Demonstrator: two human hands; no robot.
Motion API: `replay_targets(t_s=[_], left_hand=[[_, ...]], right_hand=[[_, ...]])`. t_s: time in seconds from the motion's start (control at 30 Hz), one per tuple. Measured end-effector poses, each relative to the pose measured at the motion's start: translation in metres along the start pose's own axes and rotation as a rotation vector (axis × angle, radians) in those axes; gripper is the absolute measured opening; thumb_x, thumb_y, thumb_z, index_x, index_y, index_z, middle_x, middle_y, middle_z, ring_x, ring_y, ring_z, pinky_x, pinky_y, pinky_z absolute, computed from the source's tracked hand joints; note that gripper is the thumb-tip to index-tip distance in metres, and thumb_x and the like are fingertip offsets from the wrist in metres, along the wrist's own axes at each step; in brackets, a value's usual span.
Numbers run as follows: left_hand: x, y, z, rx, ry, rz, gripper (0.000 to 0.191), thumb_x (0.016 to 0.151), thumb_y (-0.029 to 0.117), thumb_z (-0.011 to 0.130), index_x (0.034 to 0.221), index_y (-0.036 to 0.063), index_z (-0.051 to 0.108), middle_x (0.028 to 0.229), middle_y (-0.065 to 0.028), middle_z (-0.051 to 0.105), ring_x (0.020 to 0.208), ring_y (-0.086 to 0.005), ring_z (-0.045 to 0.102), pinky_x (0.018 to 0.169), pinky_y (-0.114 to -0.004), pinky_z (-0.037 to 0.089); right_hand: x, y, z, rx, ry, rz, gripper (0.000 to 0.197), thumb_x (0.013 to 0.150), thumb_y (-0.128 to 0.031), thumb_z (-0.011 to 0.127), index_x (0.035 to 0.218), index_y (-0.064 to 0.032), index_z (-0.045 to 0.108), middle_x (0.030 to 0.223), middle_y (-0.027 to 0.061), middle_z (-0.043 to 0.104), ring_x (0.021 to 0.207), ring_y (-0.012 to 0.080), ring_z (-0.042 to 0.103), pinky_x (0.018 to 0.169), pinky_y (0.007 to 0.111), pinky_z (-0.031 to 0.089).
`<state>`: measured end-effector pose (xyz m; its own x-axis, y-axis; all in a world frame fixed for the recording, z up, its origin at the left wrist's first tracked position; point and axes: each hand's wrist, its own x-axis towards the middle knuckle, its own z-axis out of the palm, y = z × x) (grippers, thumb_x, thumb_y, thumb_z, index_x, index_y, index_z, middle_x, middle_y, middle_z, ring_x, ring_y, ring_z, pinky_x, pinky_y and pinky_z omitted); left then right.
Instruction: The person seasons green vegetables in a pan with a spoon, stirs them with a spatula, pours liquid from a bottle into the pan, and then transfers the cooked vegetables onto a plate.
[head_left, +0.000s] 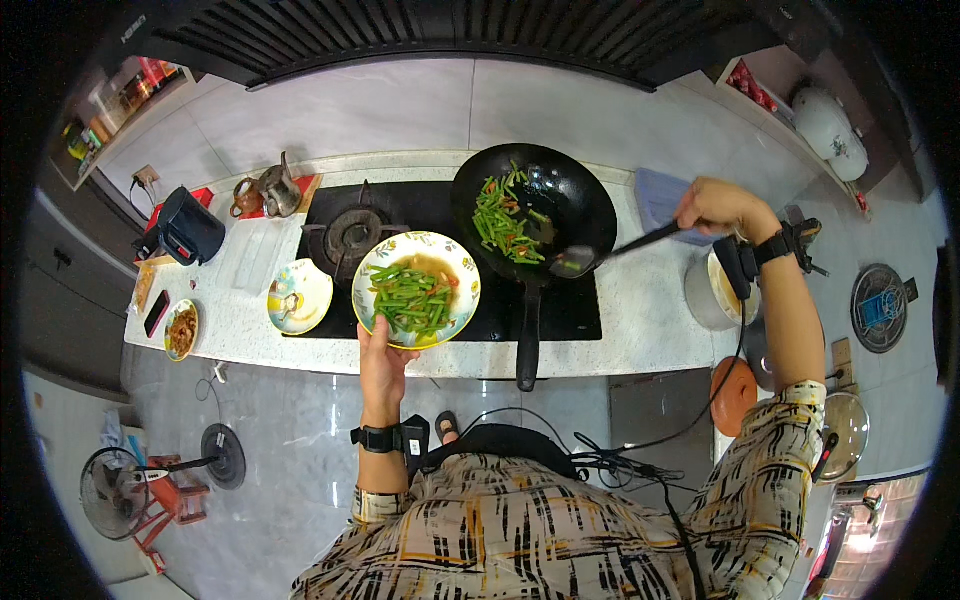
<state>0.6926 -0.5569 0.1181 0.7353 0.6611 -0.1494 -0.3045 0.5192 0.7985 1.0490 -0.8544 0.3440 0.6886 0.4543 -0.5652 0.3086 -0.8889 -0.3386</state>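
Note:
My left hand (385, 356) grips the near rim of a patterned plate (466, 281), thumb on top. On it lie cut green vegetable stalks (411, 298) with red bits and brownish sauce. My right hand (720, 206) holds the handle of a black-handled spatula (643, 238). The spatula's head rests inside a black wok (581, 187) at its lower right side, with a few scraps on it. More green stalks (504, 217) lie in the wok's left half. The wok sits over the right side of the black cooktop (570, 315), its handle (529, 337) pointing towards me.
Left of the held plate stand a bare burner (355, 234), another patterned plate (300, 296), a small dish of brown food (181, 331), a phone (157, 313) and a dark kettle (187, 225). To the right are a pot (712, 292) and an orange lid (733, 397). A cable hangs from my right wrist.

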Motion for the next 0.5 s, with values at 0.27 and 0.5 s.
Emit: replay_targets(t_s=[0.27, 0.5], left_hand=[[0.003, 0.006, 0.007, -0.031, -0.01, -0.034, 0.031, 0.095, 0.027, 0.047, 0.12, 0.0116, 0.037, 0.108, -0.0082, 0.057, 0.079, -0.0162, 0.063, 0.051, -0.025, 0.052], [0.013, 0.007, 0.026, -0.002, 0.008, -0.071, 0.032, 0.094, 0.027, 0.048, 0.118, 0.0094, 0.037, 0.108, -0.012, 0.056, 0.074, -0.0201, 0.065, 0.049, -0.023, 0.053]], right_hand=[[0.083, 0.024, 0.191, 0.808, 0.209, -0.05, 0.045, 0.08, -0.017, 0.065, 0.121, -0.0009, 0.052, 0.063, 0.0021, 0.054, 0.045, 0.0082, 0.046, 0.037, 0.024, 0.033], [0.098, 0.016, 0.225, 1.007, 0.381, -0.165, 0.044, 0.082, -0.013, 0.063, 0.121, 0.003, 0.053, 0.067, 0.0021, 0.055, 0.05, 0.0076, 0.047, 0.042, 0.022, 0.035]])
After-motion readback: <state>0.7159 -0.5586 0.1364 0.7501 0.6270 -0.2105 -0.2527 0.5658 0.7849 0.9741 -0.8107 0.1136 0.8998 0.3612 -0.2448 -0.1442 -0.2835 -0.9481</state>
